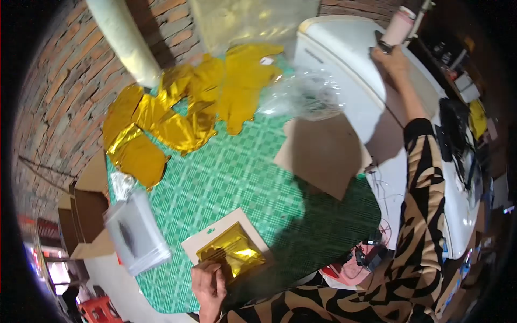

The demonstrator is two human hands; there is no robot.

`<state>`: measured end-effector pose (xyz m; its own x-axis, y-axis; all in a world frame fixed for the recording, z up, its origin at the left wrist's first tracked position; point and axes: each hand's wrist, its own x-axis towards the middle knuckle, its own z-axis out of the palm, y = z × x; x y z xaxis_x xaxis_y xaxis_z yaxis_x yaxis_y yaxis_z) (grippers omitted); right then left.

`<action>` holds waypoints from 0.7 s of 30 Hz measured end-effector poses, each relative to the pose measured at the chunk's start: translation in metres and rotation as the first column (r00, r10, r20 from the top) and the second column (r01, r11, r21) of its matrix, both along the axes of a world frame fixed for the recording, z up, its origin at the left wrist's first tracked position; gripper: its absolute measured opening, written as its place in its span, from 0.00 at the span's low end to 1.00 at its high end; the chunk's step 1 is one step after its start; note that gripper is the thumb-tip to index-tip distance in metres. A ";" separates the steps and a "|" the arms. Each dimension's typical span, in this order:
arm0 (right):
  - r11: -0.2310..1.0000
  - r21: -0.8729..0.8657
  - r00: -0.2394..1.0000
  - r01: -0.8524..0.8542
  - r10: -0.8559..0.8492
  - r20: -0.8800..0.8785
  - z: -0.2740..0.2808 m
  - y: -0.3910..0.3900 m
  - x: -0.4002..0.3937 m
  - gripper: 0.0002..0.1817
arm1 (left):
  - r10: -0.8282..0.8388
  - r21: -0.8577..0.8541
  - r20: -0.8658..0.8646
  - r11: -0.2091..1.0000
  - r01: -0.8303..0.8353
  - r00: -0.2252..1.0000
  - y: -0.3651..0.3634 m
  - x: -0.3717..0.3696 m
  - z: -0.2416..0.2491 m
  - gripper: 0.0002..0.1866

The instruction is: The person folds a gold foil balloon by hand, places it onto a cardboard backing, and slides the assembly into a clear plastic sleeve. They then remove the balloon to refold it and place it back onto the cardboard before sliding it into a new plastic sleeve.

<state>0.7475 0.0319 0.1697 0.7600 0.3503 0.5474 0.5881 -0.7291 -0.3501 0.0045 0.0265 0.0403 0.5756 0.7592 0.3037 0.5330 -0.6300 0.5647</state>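
Note:
My left hand rests at the table's near edge with its fingers curled on the lower corner of a gold foil packet. The shiny packet lies on a cream card with a small cut-out hanging hole. Far to the upper right, my right hand reaches out, closed around a pale pink cylinder with a dark lower part. What kind of thing this cylinder is, I cannot make out. Several gold foil pieces lie spread across the back of the table.
A green checked cloth covers the table. Clear plastic bags and brown cardboard lie on it, with a stack of clear sleeves at left. A white appliance stands behind right; a brick wall rises left.

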 end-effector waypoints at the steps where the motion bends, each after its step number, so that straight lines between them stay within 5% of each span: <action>1: 0.998 -0.039 0.999 0.040 -0.041 -0.015 0.004 0.000 -0.007 0.48 | -0.001 -0.005 0.010 1.000 0.001 1.000 0.000 0.001 0.001 0.08; 4: 0.971 -0.166 0.985 0.171 -0.175 -0.010 0.001 0.002 0.003 0.51 | 0.018 -0.022 -0.008 1.000 -0.018 1.000 -0.001 0.001 0.002 0.11; 6: 0.995 -0.078 0.997 0.066 -0.070 -0.045 -0.005 -0.003 0.024 0.56 | 0.021 -0.025 0.033 0.999 -0.020 0.999 -0.001 -0.002 -0.002 0.10; 8: 0.955 -0.293 0.990 0.046 -0.084 -0.117 0.003 -0.004 0.072 0.60 | 0.027 -0.001 -0.001 1.000 -0.027 1.000 -0.002 -0.006 -0.003 0.10; 12: 0.876 -0.380 0.889 0.297 -0.108 0.446 0.004 0.002 0.011 0.44 | 0.060 0.008 0.012 0.998 -0.061 0.998 -0.005 -0.011 0.005 0.12; 15: 0.938 -0.339 0.775 -0.073 0.268 0.573 -0.014 -0.028 -0.032 0.33 | 0.054 0.039 0.016 0.998 -0.054 0.998 -0.008 -0.021 0.007 0.15; 18: 0.782 -0.394 0.556 -0.482 0.621 0.553 -0.039 -0.062 -0.206 0.28 | 0.043 0.035 0.023 0.998 -0.044 0.999 -0.016 -0.030 0.007 0.13; 20: 0.590 -0.189 0.526 -0.785 0.795 0.302 -0.075 -0.088 -0.329 0.20 | 0.013 0.048 0.032 0.999 -0.014 0.999 -0.018 -0.033 0.005 0.13; 21: 0.489 -0.286 0.465 -0.824 0.872 0.153 -0.089 -0.104 -0.377 0.16 | -0.012 0.038 0.052 0.999 0.010 0.999 -0.020 -0.037 0.002 0.15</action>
